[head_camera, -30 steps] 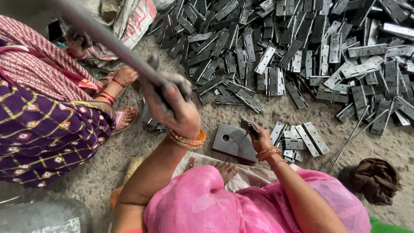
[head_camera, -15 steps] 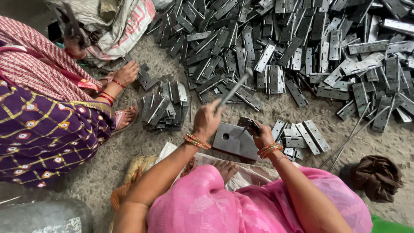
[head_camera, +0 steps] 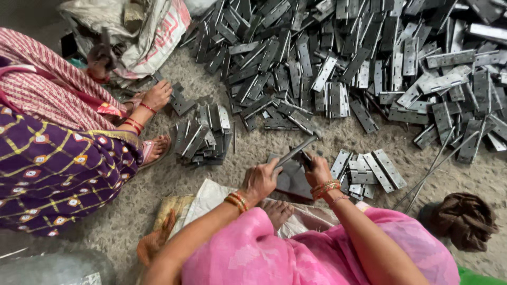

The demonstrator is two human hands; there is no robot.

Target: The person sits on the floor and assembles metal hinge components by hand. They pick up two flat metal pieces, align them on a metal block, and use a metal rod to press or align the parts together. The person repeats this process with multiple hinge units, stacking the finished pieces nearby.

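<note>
My left hand (head_camera: 260, 180) grips the handle of a grey metal hammer (head_camera: 296, 151), whose head points up and right near the hinge pile. My right hand (head_camera: 318, 170) pinches a small dark hinge piece against a flat grey metal block (head_camera: 293, 182) lying on the ground in front of my bare foot (head_camera: 277, 211). Just right of that hand, several finished silver hinges (head_camera: 369, 169) lie in a small heap. Both wrists wear orange bangles.
A large spread of grey hinges (head_camera: 343, 63) covers the ground ahead. Another person in purple and red sits at left, one hand (head_camera: 157, 96) by a hinge stack (head_camera: 203, 137). Thin rods (head_camera: 433, 169), a brown cloth bundle (head_camera: 465, 219) and a sack (head_camera: 148, 26) lie around.
My left hand swung the hammer down from high up at the left to the block. My right hand stayed on the block. The other person's hand barely moved.
</note>
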